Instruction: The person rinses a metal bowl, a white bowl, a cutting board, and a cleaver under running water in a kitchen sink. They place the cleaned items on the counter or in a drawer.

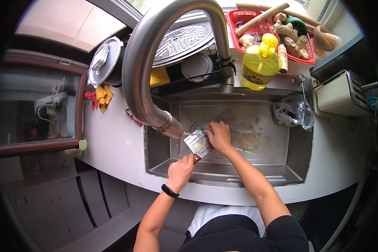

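Note:
Over the stainless steel sink, my left hand grips the dark red handle of a cleaver. Its broad, wet blade lies tilted beneath the faucet spout, from which a thin stream of water runs. My right hand is at the far side of the blade, fingers bent; whether it holds anything there cannot be told. A small yellowish patch shows on the blade. Water and a pale yellowish patch spread over the sink floor to the right of my right hand.
The tall curved faucet rises at centre left. Behind the sink stand a yellow detergent bottle, red baskets with ginger, and a black dish rack. A clear plastic bag lies in the sink's right corner. A lidded pot and yellow cloth are left.

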A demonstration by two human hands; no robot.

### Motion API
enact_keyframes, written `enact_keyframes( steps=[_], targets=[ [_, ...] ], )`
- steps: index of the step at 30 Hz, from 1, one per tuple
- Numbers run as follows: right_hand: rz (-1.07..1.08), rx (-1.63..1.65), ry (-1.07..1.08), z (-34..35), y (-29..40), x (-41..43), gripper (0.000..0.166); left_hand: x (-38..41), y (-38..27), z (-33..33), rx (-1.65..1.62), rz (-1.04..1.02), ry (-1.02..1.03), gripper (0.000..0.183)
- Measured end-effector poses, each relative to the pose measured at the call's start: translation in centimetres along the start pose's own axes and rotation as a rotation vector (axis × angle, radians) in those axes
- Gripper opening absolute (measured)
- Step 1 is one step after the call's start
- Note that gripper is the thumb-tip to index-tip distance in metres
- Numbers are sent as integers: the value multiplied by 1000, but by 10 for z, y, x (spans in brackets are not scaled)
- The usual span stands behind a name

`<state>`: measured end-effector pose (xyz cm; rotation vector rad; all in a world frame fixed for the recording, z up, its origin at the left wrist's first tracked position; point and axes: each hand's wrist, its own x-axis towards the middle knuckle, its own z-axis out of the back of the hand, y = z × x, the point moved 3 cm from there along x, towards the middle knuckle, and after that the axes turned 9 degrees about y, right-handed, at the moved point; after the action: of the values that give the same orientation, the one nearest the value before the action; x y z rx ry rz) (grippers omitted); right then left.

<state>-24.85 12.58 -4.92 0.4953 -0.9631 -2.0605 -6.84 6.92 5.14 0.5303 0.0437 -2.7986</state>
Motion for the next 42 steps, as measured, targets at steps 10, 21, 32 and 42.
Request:
enact_keyframes(
  steps=[10, 21, 32, 42],
  targets=[
    [236, 60, 54, -10, 40, -13, 20, -5, 2, -5, 11, -6, 20, 45],
    [-56, 161, -114, 57, -32, 1, 24, -23, 10, -6, 47, -23, -29, 49],
    [578, -59, 278, 61, 24, 10, 46, -29, 24, 25, 130, -202, -125, 45],
    [280, 2, 410, 40, 2, 53, 37, -26, 19, 21, 21, -151, -115, 52]
  ],
)
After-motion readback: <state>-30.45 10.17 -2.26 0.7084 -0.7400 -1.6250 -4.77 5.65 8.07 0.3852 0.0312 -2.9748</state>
